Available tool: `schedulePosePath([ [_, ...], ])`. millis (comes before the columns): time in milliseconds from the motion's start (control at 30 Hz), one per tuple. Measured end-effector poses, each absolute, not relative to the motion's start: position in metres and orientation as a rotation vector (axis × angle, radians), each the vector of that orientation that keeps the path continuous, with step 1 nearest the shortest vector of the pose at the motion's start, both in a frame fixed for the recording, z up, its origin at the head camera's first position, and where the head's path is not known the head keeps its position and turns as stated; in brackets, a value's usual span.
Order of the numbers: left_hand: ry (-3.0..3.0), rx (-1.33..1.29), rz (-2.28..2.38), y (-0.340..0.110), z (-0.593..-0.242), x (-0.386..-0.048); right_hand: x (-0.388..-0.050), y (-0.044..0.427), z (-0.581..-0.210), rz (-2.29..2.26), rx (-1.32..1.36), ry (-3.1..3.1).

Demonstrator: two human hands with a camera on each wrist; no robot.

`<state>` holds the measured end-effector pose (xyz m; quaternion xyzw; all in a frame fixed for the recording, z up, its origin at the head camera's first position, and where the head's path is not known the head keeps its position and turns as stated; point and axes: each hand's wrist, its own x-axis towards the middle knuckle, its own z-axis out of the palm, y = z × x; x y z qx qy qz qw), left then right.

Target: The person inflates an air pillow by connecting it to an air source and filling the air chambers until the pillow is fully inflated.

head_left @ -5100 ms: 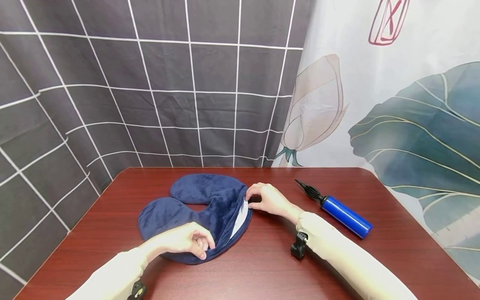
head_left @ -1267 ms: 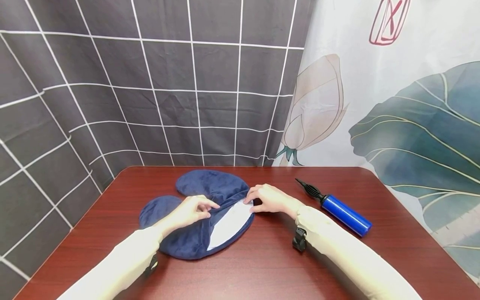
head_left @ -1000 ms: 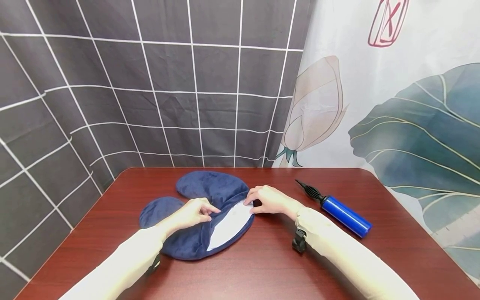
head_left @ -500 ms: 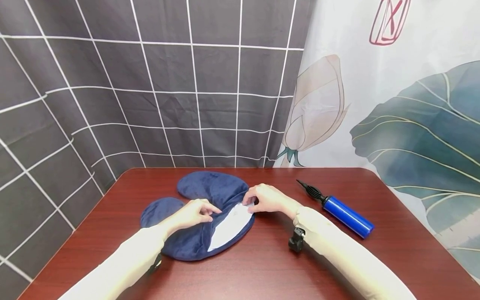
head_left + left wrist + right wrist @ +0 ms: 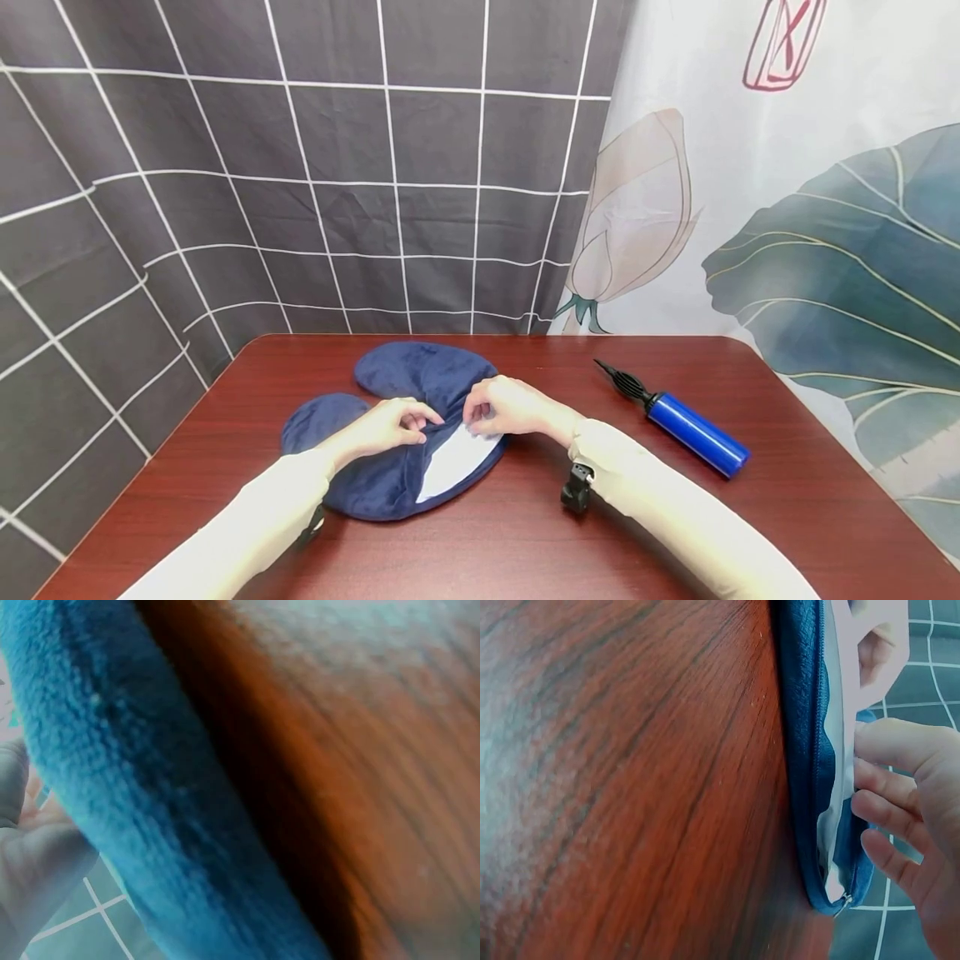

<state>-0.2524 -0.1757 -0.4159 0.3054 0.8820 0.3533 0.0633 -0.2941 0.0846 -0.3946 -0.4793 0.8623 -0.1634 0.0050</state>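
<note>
A navy plush U-shaped neck pillow [image 5: 420, 367] lies on the table, its rounded end toward the right. Its zipped cover gapes along that end and bares a white inner [image 5: 456, 462]. At the upper edge of the gap, my left hand [image 5: 382, 429] pinches the folded-back blue cover between thumb and fingers. My right hand [image 5: 513, 408], fingers curled, pinches at the white inner near the gap's far end. In the right wrist view, the zipper pull [image 5: 846, 900] sits at the end of the opening, below my right fingers. The left wrist view shows mostly blue plush, with the fingertips hidden.
A blue hand pump [image 5: 697, 435] with a black nozzle lies to the right of the pillow, beyond my right forearm. The red-brown wooden table [image 5: 525, 542] ends at a grey gridded curtain [image 5: 427, 217] and a flower-printed curtain behind.
My left hand has moved from the pillow's near edge to the folded-back cover, and the white gap is wider. In the last half second my right hand has shifted left along the opening.
</note>
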Motion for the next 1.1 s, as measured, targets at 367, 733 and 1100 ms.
schedulePosePath([
  [367,2.644,0.916,1.038,-0.176,-0.416,-0.258,-0.293,0.084,-0.397,-0.477,-1.559,2.708],
  [733,2.665,0.883,1.036,-0.176,-0.416,-0.255,-0.299,0.089,-0.401,-0.617,-1.554,2.597],
  [1100,2.648,0.881,1.049,-0.175,-0.413,-0.253,-0.304,0.092,-0.406,-0.667,-1.601,2.555],
])
